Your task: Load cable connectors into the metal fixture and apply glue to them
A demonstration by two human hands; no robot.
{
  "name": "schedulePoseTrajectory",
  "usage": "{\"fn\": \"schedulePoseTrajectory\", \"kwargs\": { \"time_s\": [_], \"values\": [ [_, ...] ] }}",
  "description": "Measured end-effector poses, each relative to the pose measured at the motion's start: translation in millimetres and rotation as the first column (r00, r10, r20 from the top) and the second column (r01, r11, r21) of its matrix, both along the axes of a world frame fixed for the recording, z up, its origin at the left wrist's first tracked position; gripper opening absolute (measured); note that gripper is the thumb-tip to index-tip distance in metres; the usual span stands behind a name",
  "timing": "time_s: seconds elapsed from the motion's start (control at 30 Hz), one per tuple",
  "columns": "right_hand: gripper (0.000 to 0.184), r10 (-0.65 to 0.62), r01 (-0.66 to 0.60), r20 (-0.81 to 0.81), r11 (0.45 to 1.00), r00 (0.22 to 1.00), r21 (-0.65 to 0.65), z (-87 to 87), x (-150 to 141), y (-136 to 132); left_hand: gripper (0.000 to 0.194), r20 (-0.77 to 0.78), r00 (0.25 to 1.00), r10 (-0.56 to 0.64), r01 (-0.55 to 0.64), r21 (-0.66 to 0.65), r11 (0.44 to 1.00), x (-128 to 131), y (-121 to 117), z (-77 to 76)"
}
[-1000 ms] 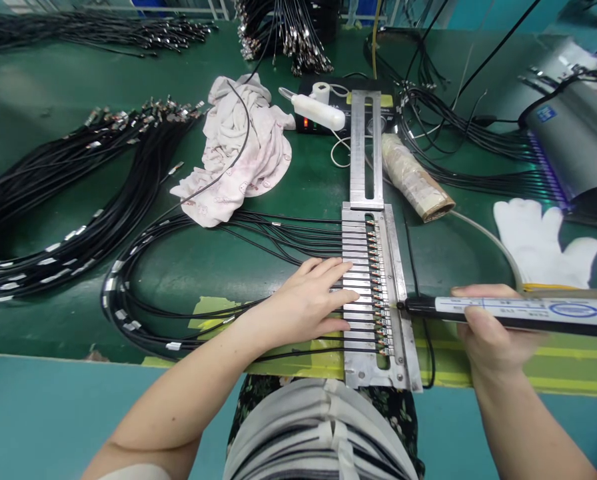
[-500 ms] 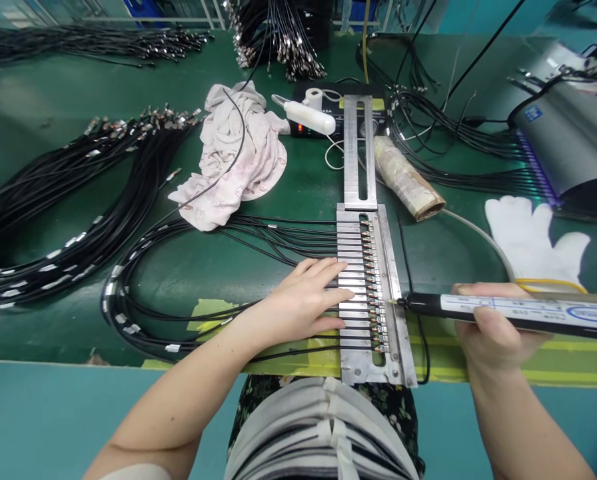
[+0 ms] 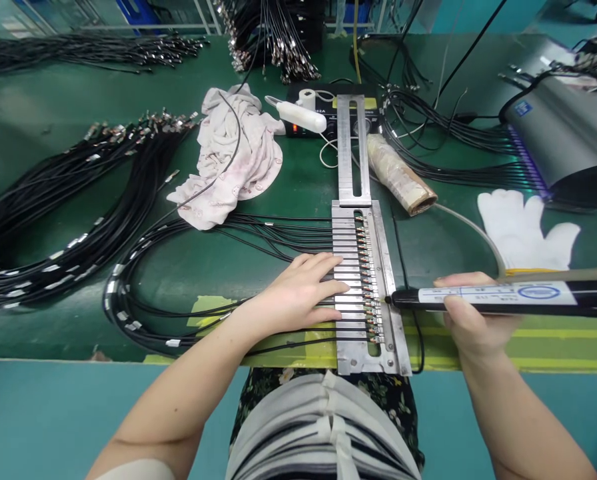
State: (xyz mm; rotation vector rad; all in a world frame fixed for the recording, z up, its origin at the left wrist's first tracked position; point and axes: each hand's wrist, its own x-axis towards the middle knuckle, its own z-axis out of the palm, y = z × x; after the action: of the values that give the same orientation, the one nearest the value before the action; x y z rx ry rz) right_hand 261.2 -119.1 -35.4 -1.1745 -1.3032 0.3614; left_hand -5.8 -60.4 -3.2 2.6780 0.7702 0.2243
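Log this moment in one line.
left hand: spread over thin black cables at slotted silver metal fixture | right hand: holding long black pen-like tool | tool aim: fixture

Left forearm point(image 3: 183, 407): bare, enters at the lower left and slopes up toward the right. Elbow bent; wrist point(image 3: 248, 323) close to straight. Left grip point(image 3: 303, 297): palm down, back of the hand uppermost, relaxed and flat. Fingers point(image 3: 331, 288) extended to the right and slightly spread, thumb on the side nearer the torso. Right forearm point(image 3: 523, 413): bare, enters at the lower right and slopes up toward the left. Right grip point(image 3: 473, 310): closed, fingers curled, thumb point(image 3: 461, 313) pressed in on the near side. The two grips stand well apart.
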Motion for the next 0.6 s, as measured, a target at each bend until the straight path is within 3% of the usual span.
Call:
{"fn": "schedulePoseTrajectory", "kwargs": {
  "time_s": [0.2,0.6],
  "values": [
    [0.005,0.005,-0.005,0.003,0.999,1.000,-0.035,1.9,0.2,-1.4,0.038,0.003,1.000,-0.004,0.004,-0.006,1.000,-0.8,-0.2,0.2],
    [0.011,0.047,-0.046,-0.023,0.999,0.999,0.023,-0.8,1.4,-1.2,0.037,0.021,1.000,-0.009,0.009,0.008,1.000,-1.0,1.0,-1.8]
  ]
}}
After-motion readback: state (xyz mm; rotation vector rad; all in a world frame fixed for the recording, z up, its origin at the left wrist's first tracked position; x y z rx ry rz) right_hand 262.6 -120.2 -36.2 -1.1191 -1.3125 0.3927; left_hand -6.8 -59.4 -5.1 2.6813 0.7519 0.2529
